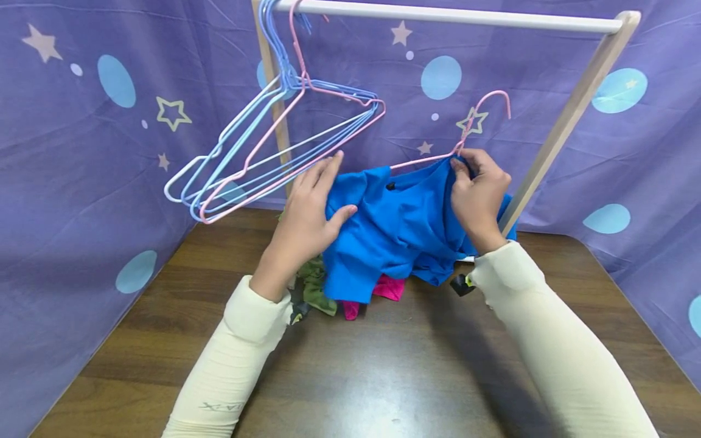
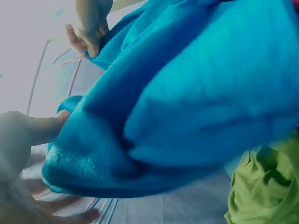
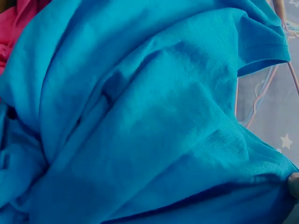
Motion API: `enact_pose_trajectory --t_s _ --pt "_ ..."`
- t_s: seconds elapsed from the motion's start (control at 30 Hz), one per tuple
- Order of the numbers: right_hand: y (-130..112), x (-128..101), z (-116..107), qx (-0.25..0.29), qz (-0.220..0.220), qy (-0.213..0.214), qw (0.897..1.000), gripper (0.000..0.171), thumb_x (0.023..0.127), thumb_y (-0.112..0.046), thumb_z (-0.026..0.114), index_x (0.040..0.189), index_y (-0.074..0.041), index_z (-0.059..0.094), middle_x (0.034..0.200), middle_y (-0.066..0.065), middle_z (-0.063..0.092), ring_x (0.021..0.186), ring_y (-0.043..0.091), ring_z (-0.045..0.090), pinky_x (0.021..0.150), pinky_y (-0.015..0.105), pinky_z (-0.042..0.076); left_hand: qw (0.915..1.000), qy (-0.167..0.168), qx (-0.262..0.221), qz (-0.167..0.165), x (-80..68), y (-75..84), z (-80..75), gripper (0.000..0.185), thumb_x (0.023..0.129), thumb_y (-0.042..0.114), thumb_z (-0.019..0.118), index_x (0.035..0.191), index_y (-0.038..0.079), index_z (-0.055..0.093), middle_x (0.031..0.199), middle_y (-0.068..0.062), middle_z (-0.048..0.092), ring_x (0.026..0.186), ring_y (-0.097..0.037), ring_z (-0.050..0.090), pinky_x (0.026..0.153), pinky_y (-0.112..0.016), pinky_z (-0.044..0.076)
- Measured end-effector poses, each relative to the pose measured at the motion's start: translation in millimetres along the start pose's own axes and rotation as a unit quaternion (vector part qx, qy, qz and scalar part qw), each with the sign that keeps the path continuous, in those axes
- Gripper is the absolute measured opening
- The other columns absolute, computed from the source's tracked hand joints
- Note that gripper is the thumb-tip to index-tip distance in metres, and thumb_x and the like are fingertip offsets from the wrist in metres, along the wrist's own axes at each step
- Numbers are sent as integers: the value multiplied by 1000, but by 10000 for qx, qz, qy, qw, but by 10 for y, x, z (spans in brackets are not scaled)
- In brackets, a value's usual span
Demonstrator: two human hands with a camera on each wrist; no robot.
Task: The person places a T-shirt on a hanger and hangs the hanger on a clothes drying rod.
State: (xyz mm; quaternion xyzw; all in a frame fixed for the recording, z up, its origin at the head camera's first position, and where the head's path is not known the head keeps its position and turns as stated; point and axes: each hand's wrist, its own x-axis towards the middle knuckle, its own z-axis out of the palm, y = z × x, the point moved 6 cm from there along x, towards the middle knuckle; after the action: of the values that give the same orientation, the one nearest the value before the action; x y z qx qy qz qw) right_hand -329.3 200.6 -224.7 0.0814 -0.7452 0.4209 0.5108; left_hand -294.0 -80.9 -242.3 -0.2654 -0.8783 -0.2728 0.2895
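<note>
Left of the blue shirt (image 1: 400,228), a bunch of blue, white and pink wire hangers (image 1: 263,152) hangs tilted from the white rail (image 1: 449,15) of a wooden rack, their lower bars reaching down toward the shirt's left edge. The left hand (image 1: 306,213) grips that left edge: the thumb presses into the front of the cloth while the fingers lie straight and together behind it, so the fabric is pinched between them. The left wrist view shows the thumb (image 2: 44,128) against the bunched hem, with a green garment (image 2: 264,186) just below the shirt.

The shirt itself is held up above the brown table (image 1: 383,377), crumpled and sagging in the middle, in front of the rack. Under its lower edge lie the green garment (image 1: 314,286) to the left and a pink garment (image 1: 386,289) to the right, both on the table and partly covered by the shirt.

At the top right of the shirt, the right hand (image 1: 479,194) has its fingers curled and clamped on the collar, just where a pink hanger (image 1: 471,125) enters the cloth. That hanger's hook rises free above the shirt, below the rail and not on it; one arm of it runs leftward along the shirt's top edge. Just right of the shirt stands the slanted wooden post (image 1: 569,115) of the rack, and a purple curtain with stars (image 1: 82,152) hangs behind everything.
</note>
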Motion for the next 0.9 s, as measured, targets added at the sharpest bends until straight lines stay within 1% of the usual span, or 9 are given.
enact_pose_trajectory --t_s 0.07,0.17,0.23,0.3,0.37,0.53,0.7,0.77,0.9 --pt "15 42 -23 -47 95 111 9999 9 93 -2 73 100 3 77 96 11 78 87 17 75 79 11 48 9980 -281 -150 -540 -5 -70 6 97 92 35 78 165 17 17 160 -18 35 146 -40 35 115 -58 35" --pt "39 96 -45 -196 207 197 9994 10 94 -6 73 100 0 78 95 11 78 83 15 73 76 11 46 9861 -917 -406 -1328 -40 -165 53 117 87 40 81 165 22 -4 166 -17 24 150 -41 30 114 -62 35" --pt "54 124 -54 -244 280 206 9991 11 95 -7 72 101 0 77 95 11 78 82 13 72 75 11 46 9781 -1226 -459 -1619 -64 -209 85 122 86 40 82 164 22 -10 167 -17 24 150 -41 31 114 -62 34" --pt "65 143 -61 -269 330 205 9989 12 95 -8 72 102 1 77 96 10 78 83 11 71 74 11 46 9768 -1219 -496 -1689 -69 -223 80 116 88 40 80 165 17 -3 165 -18 28 148 -42 34 114 -61 35" --pt "79 151 -63 -263 361 203 9988 12 95 -8 72 102 0 78 96 10 78 82 7 70 74 11 46 9816 -922 -460 -1605 -55 -212 39 101 93 40 75 165 12 9 162 -19 35 145 -42 39 114 -59 35" --pt "93 109 -31 -244 349 111 9990 11 94 -7 73 101 0 78 96 9 79 88 7 73 78 10 47 9916 426 -562 -1081 -17 -134 -111 63 100 35 66 152 7 46 149 -16 53 138 -36 50 114 -52 39" --pt "68 15 32 -164 192 4 9997 11 94 -6 73 100 3 77 96 11 78 89 18 75 78 10 48 9864 1557 -369 -374 -31 -92 -200 35 99 23 68 127 2 70 120 -17 70 115 -34 65 101 -48 48" --pt "57 -21 57 -139 118 -39 9998 11 94 -5 73 100 3 77 96 12 78 89 19 75 78 11 49 9830 1799 -307 -179 -44 -82 -214 28 98 19 69 118 0 74 109 -17 73 105 -34 67 95 -47 51" --pt "35 -80 94 -124 6 -73 9999 11 93 -4 74 100 4 77 97 12 78 90 19 75 81 16 53 9814 1915 -144 88 -53 -57 -203 21 97 12 70 109 -3 77 99 -17 74 95 -34 69 88 -45 54"
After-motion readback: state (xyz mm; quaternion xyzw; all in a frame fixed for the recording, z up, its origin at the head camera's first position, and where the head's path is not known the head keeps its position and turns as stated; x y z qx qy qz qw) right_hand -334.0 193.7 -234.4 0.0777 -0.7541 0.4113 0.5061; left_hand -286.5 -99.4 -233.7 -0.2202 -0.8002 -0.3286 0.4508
